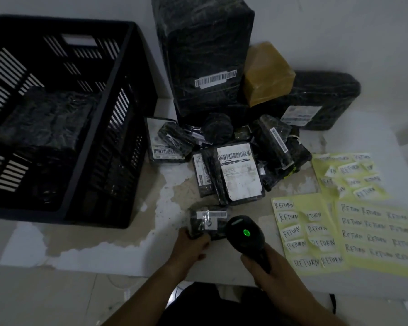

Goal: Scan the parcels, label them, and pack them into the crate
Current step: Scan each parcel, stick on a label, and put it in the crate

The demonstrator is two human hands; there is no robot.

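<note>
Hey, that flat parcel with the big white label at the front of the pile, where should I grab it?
Probably by the near short edge, coming from your side. The flat parcel lies label up, other parcels crowd both long sides, and only that near edge faces bare table.

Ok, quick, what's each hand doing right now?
Left hand: fingers gripping the small black parcel.
Right hand: fingers wrapped round the barcode scanner, its green light on.

dim room: worn white table (118, 241) with peeling surface against a pale wall (316, 31).
</note>
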